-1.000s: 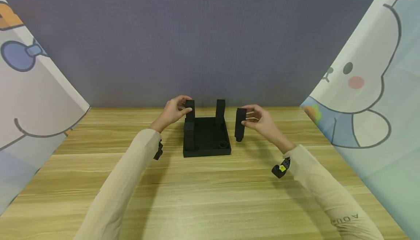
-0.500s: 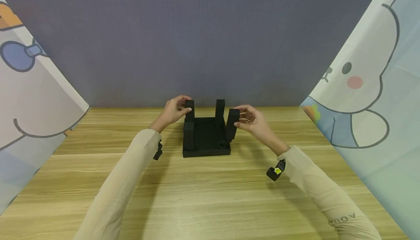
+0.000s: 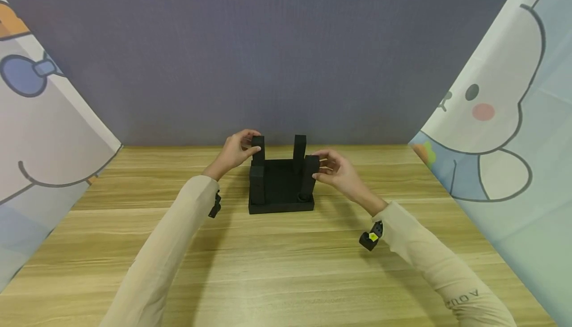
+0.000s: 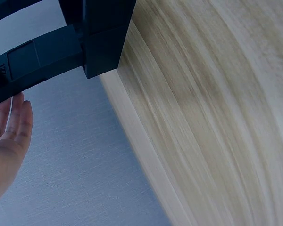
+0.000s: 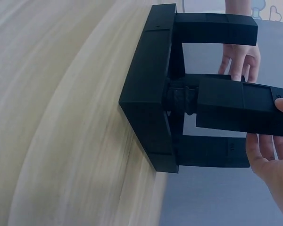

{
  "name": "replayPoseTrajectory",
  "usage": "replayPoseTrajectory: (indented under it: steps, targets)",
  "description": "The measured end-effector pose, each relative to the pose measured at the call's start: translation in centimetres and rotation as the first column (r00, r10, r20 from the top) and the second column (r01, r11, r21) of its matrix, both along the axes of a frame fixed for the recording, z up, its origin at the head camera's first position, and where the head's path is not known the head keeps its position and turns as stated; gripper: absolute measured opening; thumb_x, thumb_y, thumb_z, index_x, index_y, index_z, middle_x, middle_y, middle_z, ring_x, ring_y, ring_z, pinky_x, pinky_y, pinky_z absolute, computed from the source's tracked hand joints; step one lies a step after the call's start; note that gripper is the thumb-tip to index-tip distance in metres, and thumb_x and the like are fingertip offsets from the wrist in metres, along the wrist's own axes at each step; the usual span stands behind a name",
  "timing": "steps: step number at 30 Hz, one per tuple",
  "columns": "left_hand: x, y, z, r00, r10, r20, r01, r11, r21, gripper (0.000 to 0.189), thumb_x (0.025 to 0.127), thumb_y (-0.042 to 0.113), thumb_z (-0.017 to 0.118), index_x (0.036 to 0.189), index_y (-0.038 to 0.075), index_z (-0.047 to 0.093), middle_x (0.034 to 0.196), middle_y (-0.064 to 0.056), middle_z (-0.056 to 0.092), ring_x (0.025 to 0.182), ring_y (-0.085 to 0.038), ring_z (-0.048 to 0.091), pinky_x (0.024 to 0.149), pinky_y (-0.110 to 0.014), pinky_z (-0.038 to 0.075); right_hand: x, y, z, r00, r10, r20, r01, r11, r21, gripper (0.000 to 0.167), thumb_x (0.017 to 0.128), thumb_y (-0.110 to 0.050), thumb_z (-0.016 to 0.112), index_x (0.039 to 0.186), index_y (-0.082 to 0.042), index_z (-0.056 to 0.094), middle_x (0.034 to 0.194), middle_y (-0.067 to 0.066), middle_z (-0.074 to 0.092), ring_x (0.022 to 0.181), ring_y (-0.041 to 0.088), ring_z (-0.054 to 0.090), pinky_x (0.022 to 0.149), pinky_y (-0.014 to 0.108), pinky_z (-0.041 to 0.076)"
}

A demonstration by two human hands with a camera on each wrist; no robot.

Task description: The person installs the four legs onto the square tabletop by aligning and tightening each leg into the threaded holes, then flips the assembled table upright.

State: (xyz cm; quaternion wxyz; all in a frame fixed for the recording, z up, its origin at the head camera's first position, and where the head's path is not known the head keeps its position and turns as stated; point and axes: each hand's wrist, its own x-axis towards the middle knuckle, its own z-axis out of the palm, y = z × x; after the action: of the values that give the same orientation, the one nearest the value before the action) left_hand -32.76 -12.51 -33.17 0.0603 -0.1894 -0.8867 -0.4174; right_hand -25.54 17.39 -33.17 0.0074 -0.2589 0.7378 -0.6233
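A black square base (image 3: 281, 208), a small table turned legs-up, lies on the wooden table. Black legs rise from its front-left (image 3: 257, 185), back-left and back-right (image 3: 300, 151) corners. My left hand (image 3: 233, 154) pinches the top of the back-left leg (image 3: 258, 153) between thumb and fingers. Another black leg (image 3: 309, 177) stands nearly upright over the front-right corner, its top held by my right hand (image 3: 338, 172). In the right wrist view, the threaded end (image 5: 181, 99) of that leg meets the base; part of the thread shows. How deep it sits is hidden.
The wooden tabletop (image 3: 286, 267) stretches in front of the base and to both sides. A grey upright panel (image 3: 277, 59) stands close behind. Printed cartoon sheets (image 3: 491, 108) flank the table on the left and right.
My right hand has carried the black leg leftwards from beside the base, then down onto the front-right corner, over the round socket. My left hand has stayed at the back-left leg.
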Motion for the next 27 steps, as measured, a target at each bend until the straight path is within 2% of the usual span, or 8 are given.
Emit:
replayPoseTrajectory:
  steps: [13,18,21,27]
  targets:
    - [0.01,0.0,0.03,1.0,-0.003,0.01,0.003,1.0,0.0,0.039,0.087,0.021,0.062,0.124,0.015,0.052,0.125,-0.014,0.051,0.107,-0.028,0.056,0.084,-0.041,0.05,0.02,-0.26,-0.58,1.0,0.025,-0.015,-0.024,0.998,0.057,0.047,0.075,0.011,0.065,0.119,0.004,0.048,0.115,0.022,0.05,0.097,0.027,0.057,0.082,0.028,0.051]
    - [-0.04,0.04,-0.02,1.0,-0.002,0.01,0.002,1.0,0.005,0.038,0.087,0.02,0.062,0.123,0.014,0.052,0.124,-0.014,0.051,0.107,-0.028,0.057,0.083,-0.041,0.051,0.02,-0.1,-0.61,0.999,0.047,-0.021,-0.046,0.997,0.067,0.046,0.076,0.01,0.065,0.119,0.004,0.048,0.114,0.019,0.05,0.097,0.025,0.057,0.08,0.026,0.052]
    - [0.01,0.08,-0.03,1.0,0.001,0.004,-0.001,1.0,0.012,0.038,0.087,0.02,0.063,0.123,0.014,0.052,0.124,-0.014,0.051,0.107,-0.028,0.057,0.083,-0.041,0.05,0.02,0.03,-0.79,0.997,0.077,-0.026,-0.075,0.994,0.081,0.045,0.077,0.008,0.065,0.119,0.004,0.048,0.115,0.015,0.05,0.1,0.028,0.056,0.08,0.026,0.052]
    - [0.11,0.29,0.0,1.0,-0.001,-0.004,0.001,1.0,0.004,0.039,0.087,0.019,0.062,0.124,0.014,0.052,0.125,-0.014,0.051,0.107,-0.028,0.057,0.083,-0.041,0.05,-0.01,0.02,-1.04,0.997,0.069,-0.033,-0.065,0.993,0.102,0.046,0.076,0.005,0.069,0.118,0.0,0.05,0.116,0.012,0.05,0.101,0.034,0.054,0.087,0.048,0.048]
